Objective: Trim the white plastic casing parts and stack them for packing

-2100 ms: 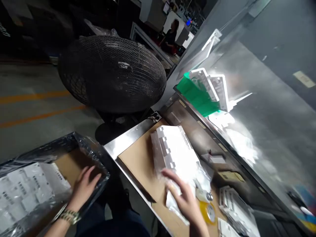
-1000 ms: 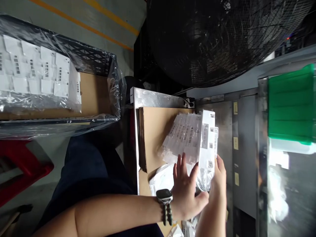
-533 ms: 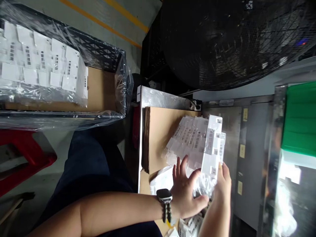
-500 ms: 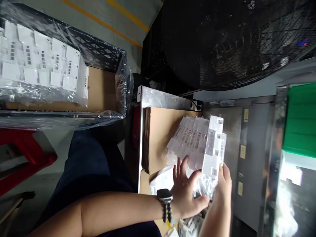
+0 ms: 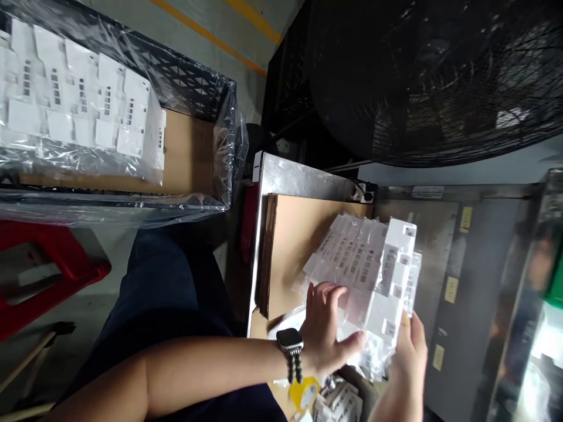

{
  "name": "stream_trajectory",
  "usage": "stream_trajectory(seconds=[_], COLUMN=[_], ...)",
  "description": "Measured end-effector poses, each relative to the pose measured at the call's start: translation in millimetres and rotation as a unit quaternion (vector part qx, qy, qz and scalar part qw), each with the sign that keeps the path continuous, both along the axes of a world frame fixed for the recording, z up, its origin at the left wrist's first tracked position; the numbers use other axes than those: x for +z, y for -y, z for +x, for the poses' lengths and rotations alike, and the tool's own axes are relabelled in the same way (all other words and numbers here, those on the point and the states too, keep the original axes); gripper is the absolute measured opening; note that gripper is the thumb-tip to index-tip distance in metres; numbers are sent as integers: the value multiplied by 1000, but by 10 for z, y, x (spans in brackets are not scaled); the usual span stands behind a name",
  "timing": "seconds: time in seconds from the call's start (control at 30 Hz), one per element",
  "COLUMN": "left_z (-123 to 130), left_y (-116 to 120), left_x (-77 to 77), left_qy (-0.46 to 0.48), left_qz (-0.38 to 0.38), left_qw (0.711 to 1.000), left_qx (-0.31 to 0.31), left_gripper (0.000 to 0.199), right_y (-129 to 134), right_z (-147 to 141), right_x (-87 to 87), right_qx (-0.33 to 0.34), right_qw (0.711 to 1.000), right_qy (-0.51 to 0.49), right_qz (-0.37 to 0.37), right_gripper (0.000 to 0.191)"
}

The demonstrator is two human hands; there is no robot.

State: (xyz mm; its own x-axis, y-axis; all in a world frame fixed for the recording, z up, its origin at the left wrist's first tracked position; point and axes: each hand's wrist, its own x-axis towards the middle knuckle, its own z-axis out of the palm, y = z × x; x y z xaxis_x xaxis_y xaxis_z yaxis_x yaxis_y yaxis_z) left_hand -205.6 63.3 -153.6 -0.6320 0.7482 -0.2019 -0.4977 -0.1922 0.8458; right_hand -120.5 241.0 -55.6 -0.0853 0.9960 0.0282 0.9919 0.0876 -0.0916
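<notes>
A clear plastic bag (image 5: 323, 266) wraps a row of white plastic parts (image 5: 354, 258) with small rectangular slots. This bundle leans at a slant over the cardboard stack. My right hand (image 5: 407, 346) is closed around its lower right side, with the fingertips partly hidden behind it. Against the lower left of the bundle, my left hand (image 5: 328, 334) presses with bent fingers on the plastic, the thumb held apart. A watch and a beaded bracelet are on the left wrist. Below my hands lie loose white parts (image 5: 338, 404) and a yellow tape roll (image 5: 303, 392).
Flat cardboard sheets (image 5: 292, 234) are stacked on the metal table (image 5: 303, 176). To the left, a plastic-lined black crate (image 5: 189, 88) holds more bagged white parts (image 5: 105, 105). A large black fan (image 5: 422, 76) stands behind. A red stool (image 5: 65, 252) is at the lower left.
My left hand's fingers have gone from spread to bent against the bag. The bundle and my right hand appear slightly lower and further right, as the whole view has shifted.
</notes>
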Motion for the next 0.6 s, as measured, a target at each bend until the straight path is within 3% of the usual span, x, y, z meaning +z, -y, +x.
stream_trajectory(seconds=[0.2,0.43,0.6], left_z=[9,45,-22], left_y=[-251,-298,-238], left_x=[-369,-404,-495], left_qy=[-66,-96,-67], left_qz=[64,73,92], left_qw=[995,990,993], left_qx=[42,69,35], left_gripper=[90,86,101], right_y=[9,-49,-32], right_z=[8,82,80], right_x=[-5,-18,-35], right_qx=[4,1,12], right_qw=[1000,1000,1000], right_qy=[7,15,15], right_qz=[-2,-2,-6], right_gripper=[67,70,76])
